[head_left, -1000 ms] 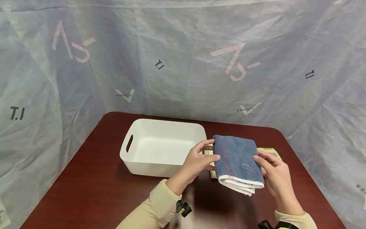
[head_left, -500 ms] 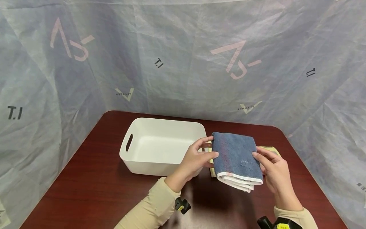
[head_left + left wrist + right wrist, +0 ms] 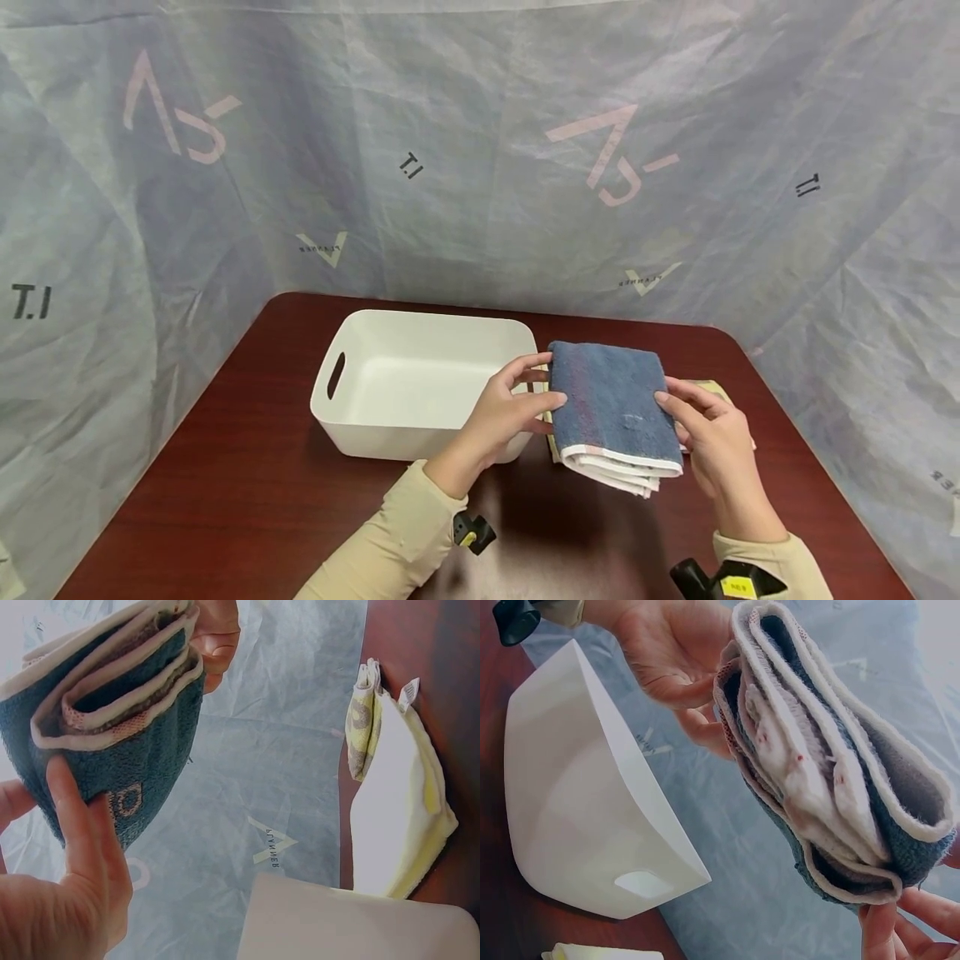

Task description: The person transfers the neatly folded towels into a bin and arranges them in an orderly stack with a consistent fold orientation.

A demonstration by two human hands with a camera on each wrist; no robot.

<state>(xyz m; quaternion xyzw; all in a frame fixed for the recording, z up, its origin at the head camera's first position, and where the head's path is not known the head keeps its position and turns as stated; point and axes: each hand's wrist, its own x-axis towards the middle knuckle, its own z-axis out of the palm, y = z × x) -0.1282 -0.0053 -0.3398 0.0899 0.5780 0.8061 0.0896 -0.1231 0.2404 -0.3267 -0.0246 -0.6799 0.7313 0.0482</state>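
Between the left hand [image 3: 501,412] and right hand [image 3: 718,437], which pinch its sides, the towel [image 3: 615,400] is above the table [image 3: 225,492]: blue, folded in layers, white-edged, a reddish stripe at left. Yellow cloth [image 3: 405,810] shows partly behind; the bin [image 3: 401,442] stands left.

The storage bin [image 3: 390,442] sits on the table [image 3: 225,483], left of the towel [image 3: 615,400]. The towel is above the tabletop, between the left hand [image 3: 502,417] and the right hand [image 3: 723,437]. Beyond and below it, other cloth [image 3: 397,810] lies beside the bin's right end. Sheeting [image 3: 480,150] hangs on 3 sides: left, right and behind.
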